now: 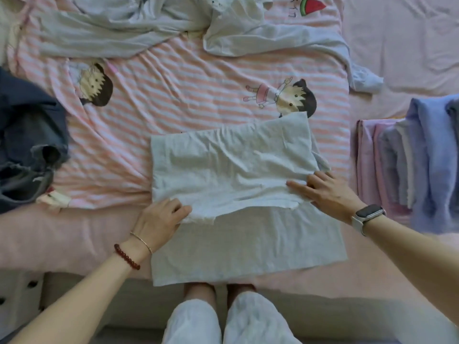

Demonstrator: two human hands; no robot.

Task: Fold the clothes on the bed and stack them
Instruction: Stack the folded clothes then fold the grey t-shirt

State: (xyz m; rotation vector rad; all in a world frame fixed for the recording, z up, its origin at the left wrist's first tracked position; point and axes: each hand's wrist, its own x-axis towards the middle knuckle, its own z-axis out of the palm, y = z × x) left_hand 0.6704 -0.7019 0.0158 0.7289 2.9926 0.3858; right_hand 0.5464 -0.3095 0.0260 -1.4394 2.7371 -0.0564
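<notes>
Pale grey garment [238, 184] at centre, plain, no print. Under it a pink-and-white striped quilt [188, 100] with cartoon girls, dark hair, pink skirt, plus a red-green watermelon slice. Pink sheet [397, 45]. Dark navy denim [27, 135] on the left. Folded stack [409, 167] in pink, lilac, blue. White watch [367, 217]; red bead bracelet [126, 256].

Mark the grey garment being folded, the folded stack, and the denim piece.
grey garment [248, 244]: head view, lower single layer.
folded stack [407, 167]: head view, layered edges.
denim piece [27, 125]: head view, dark crumpled middle.
</notes>
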